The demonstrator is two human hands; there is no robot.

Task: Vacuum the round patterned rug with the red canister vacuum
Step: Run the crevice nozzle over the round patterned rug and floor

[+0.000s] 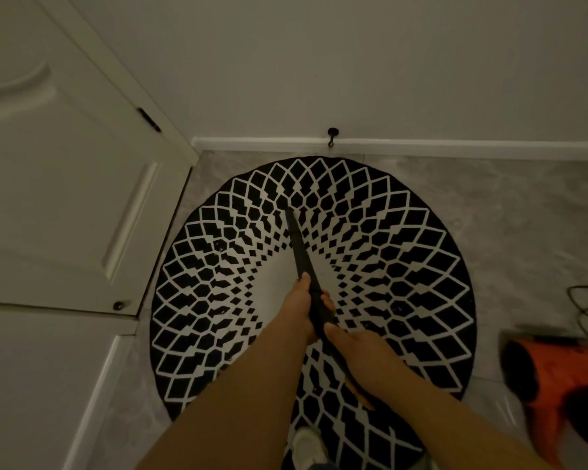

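Right now both my arms reach forward and down over the round rug (404, 266), hands close together on the black vacuum wand (301, 256). My left hand (297, 308) grips it further along, thumb lying up the tube; my right hand (348, 344) wraps it just behind. The wand slants away from me, its tip touching the rug beyond the pale centre. The red vacuum (557, 378) sits on the grey floor (510, 212) at my right, beside the rug's edge.

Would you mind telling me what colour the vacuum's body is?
The vacuum body is red-orange with black parts, seen at the head view's right edge.
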